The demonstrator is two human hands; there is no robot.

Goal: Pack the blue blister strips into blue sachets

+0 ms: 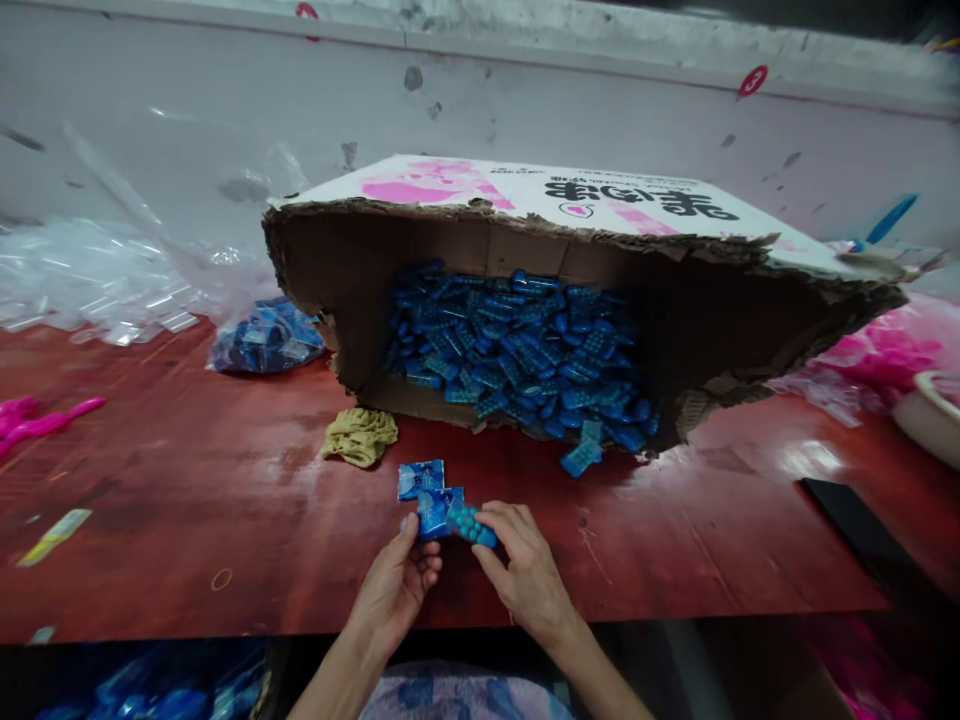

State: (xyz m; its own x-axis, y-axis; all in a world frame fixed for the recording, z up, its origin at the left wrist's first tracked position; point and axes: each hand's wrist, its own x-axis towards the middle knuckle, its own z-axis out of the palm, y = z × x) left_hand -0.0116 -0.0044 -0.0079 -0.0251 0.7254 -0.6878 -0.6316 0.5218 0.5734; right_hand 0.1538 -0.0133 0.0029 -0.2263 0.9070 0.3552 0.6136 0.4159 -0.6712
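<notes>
Head view: left hand (396,590) pinches blue printed packet (433,510) by lower edge, near front edge of red table (187,500). Right hand (525,570) pinches blue studded piece (472,525) against packet. Second blue packet (420,478) lies flat just behind. Torn cardboard box (525,210) on its side beyond, blue pieces (517,350) spilling out. Yellow rag (361,436) left of opening.

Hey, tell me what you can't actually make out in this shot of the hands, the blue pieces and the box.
Head view only:
- The blue piece in the right hand: its near side is covered by fingers.
- The blue packet at the left hand: print too small to read.
- The torn cardboard box: deep right interior lost in shadow.
- The white bowl: cut off by the right edge.
- Stuff under the red table: dark and blurred.
</notes>
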